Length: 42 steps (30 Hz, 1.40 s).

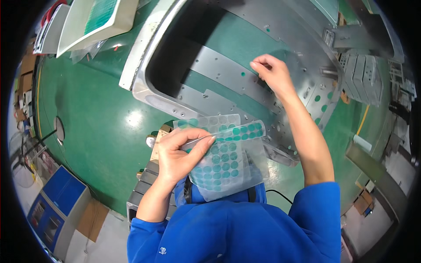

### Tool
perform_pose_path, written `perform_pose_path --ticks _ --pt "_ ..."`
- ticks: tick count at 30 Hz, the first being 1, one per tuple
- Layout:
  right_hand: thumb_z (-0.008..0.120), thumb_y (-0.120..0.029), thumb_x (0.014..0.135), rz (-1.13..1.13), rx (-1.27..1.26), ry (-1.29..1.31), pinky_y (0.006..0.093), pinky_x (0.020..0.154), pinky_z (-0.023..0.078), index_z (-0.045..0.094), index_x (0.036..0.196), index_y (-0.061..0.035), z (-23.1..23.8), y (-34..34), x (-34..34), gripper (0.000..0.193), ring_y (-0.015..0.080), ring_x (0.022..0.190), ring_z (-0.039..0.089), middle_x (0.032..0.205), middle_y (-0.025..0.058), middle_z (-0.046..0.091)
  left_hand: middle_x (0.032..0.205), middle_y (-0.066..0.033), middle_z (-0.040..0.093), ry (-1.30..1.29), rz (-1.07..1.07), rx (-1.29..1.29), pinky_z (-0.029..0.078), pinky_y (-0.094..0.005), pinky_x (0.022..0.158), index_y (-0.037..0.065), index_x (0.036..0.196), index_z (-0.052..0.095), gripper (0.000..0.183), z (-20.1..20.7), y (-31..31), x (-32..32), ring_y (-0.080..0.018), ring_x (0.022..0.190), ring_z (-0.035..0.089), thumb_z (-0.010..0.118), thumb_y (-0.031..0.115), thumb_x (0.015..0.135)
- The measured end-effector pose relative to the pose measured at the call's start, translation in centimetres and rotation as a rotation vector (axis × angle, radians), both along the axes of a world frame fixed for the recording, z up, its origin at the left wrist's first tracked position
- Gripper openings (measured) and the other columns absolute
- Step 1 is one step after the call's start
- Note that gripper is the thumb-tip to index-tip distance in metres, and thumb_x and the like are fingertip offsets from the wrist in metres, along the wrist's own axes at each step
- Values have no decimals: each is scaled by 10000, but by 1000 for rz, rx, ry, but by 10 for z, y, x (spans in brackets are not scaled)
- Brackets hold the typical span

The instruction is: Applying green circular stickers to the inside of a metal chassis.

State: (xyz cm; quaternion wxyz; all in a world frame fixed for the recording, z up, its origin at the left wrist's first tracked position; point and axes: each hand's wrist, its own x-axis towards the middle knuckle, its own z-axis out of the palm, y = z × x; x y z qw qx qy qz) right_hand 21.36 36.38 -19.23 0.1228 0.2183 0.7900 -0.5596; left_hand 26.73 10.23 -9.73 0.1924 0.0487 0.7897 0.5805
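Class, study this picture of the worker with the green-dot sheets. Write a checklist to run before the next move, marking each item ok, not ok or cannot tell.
1. Left hand pinching the dot sheets between thumb and fingers: ok.
2. Green dots available on the sheets: ok, many visible.
3. Sheets lying flat: not ok, a strip near the top curls over.
4. Dot at the fingertips of the right hand: cannot tell, too small.
5. Right hand touching the metal housing: cannot tell from this view.

The left hand [180, 152] pinches green-dotted sheets [221, 167] while the right hand [275, 76] hovers over a metal frame [152, 94]
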Motion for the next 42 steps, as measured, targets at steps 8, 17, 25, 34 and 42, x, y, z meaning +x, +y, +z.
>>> perform_pose_path --ticks 8,17,25,34,42 --pt "662 -7 680 507 -135 262 294 707 431 632 802 -29 110 -41 73 128 179 774 567 803 65 613 721 -40 651 157 -62 -30 406 -241 552 42 758 658 90 10 1 10 -125 593 543 702 44 679" --pt "645 -33 683 473 151 536 296 700 379 604 743 -97 100 -49 103 97 171 759 558 784 -13 602 728 -49 649 77 -121 -4 414 -245 563 33 745 653 91 6 1 21 -137 609 556 702 36 668" --pt "580 -30 747 207 -35 237 286 714 430 562 783 -21 48 -35 65 41 169 744 555 820 76 581 685 -51 641 -21 -45 0 424 -234 573 18 725 655 94 -5 -8 40 -121 627 580 711 31 651" --pt "603 -78 738 293 389 65 290 664 417 586 790 -50 -42 -16 43 61 184 682 506 758 74 496 716 -54 639 -107 -63 -19 440 -240 583 29 761 651 87 -14 -18 60 -130 644 575 698 42 688" --pt "587 -149 749 291 462 -38 351 704 431 622 788 -101 -39 -20 40 72 249 800 550 855 72 543 714 -59 637 -101 -76 -24 441 -239 590 28 766 653 94 -15 -14 57 -133 646 575 700 45 687"
